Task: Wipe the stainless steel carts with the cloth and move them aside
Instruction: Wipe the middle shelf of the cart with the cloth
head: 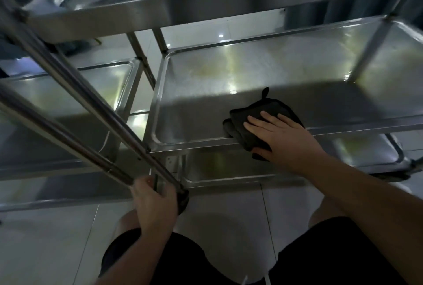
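A stainless steel cart stands in front of me with several tray shelves; its middle shelf (206, 111) fills the centre. A folded black cloth (256, 113) lies on that shelf at its near rim and hangs over the edge. My right hand (281, 138) presses flat on the cloth with the fingers spread, the thumb under the rim. My left hand (153, 200) grips the cart's near corner post (96, 106) low down, just above the caster (183, 200).
A second steel cart (68, 92) stands close on the left, its shelves almost touching the first. The bottom shelf (229, 165) sits below my right hand. Pale floor tiles (57, 239) lie around my knees, and my black shorts (332, 250) are at the bottom.
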`<move>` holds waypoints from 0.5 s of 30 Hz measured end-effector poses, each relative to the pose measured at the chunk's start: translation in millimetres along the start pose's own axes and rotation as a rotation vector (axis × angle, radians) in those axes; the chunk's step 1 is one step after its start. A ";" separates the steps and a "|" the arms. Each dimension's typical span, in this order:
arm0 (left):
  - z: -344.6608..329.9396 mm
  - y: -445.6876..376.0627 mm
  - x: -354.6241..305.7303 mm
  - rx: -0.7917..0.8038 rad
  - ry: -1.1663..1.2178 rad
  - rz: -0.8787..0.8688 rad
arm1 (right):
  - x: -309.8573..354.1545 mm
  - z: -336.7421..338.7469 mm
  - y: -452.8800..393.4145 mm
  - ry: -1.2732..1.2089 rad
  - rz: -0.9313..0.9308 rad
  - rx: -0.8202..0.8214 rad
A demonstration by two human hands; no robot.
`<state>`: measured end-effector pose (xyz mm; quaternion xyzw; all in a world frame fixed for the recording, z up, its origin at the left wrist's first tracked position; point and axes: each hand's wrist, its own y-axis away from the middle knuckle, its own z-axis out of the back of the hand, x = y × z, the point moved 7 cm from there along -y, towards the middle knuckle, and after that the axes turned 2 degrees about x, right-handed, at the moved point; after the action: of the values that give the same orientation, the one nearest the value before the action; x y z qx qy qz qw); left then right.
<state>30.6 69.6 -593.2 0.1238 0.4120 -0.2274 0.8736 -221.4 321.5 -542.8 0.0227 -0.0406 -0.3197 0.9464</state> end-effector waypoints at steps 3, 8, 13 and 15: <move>-44.8 34.1 -28.4 0.225 -0.108 -0.278 | -20.2 -1.2 12.6 0.006 -0.039 -0.007; -99.2 62.5 -138.2 0.404 -0.181 -0.770 | -70.4 0.3 41.9 -0.001 -0.126 0.004; -145.0 81.9 -203.6 0.424 -0.324 -0.998 | -124.0 5.2 79.7 -0.064 -0.219 0.010; -165.8 89.4 -216.4 0.443 -0.430 -1.046 | -141.6 5.7 90.3 -0.090 -0.249 0.021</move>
<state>-155.3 277.8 -527.2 0.0350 0.1753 -0.7269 0.6631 -279.6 479.1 -539.7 0.0230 -0.0832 -0.4347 0.8964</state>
